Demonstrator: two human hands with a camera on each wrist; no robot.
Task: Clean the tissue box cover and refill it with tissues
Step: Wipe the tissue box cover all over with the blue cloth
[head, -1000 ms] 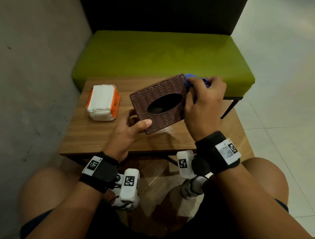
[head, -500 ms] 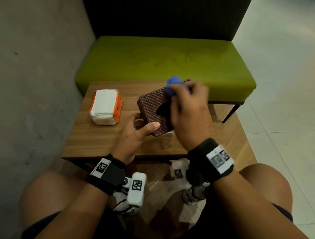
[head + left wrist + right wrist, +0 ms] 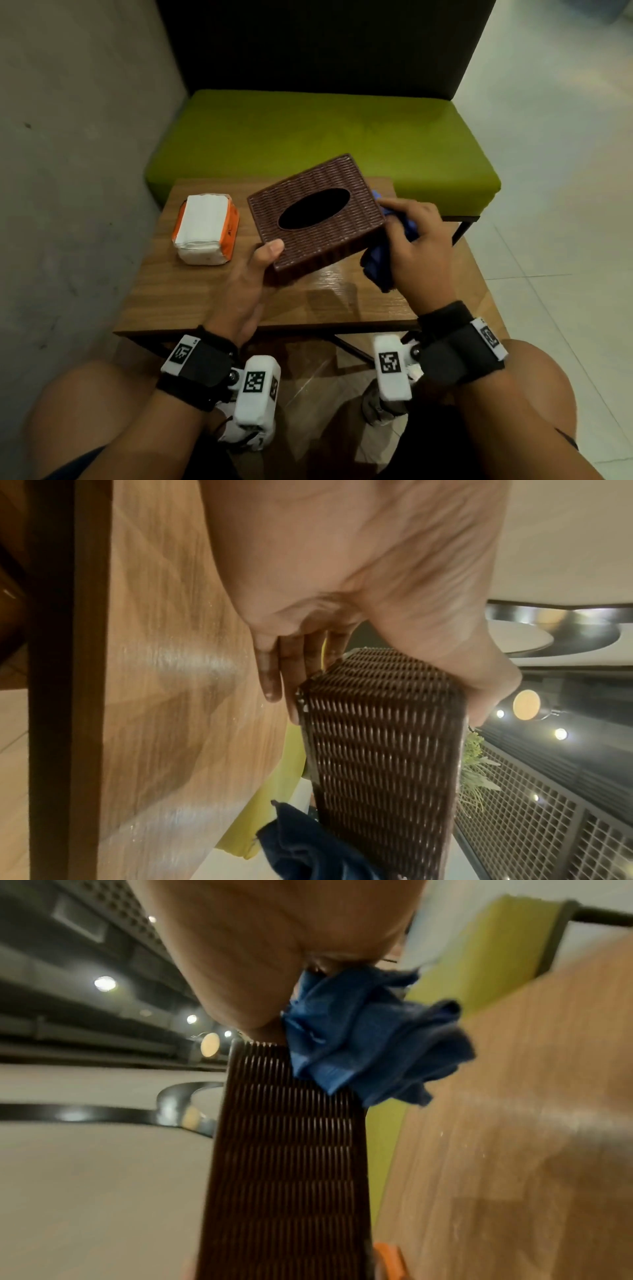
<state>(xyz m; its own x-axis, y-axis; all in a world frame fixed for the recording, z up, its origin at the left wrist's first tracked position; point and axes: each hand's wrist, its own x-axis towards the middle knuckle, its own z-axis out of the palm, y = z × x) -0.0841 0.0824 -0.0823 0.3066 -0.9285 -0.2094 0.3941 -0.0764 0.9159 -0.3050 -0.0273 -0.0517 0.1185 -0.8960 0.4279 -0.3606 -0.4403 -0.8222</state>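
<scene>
The brown woven tissue box cover [image 3: 317, 214] is held tilted above the wooden table [image 3: 191, 294], its oval opening facing up. My left hand [image 3: 255, 274] grips its near left corner, thumb on top and fingers underneath [image 3: 270, 674]. My right hand [image 3: 416, 246] holds a bunched blue cloth [image 3: 378, 267] against the cover's right end; the cloth [image 3: 369, 1039] presses on the woven side [image 3: 291, 1164]. A pack of white tissues in orange wrapping [image 3: 205, 228] lies on the table to the left.
A green cushioned bench [image 3: 318, 137] with a dark backrest stands beyond the table. A grey concrete wall [image 3: 68, 171] runs along the left. Pale tiled floor [image 3: 565, 205] lies to the right. My knees sit below the table's near edge.
The right hand with the cloth has slid from over the cover's top to its right end. The cover has turned flatter, its opening now in plain sight.
</scene>
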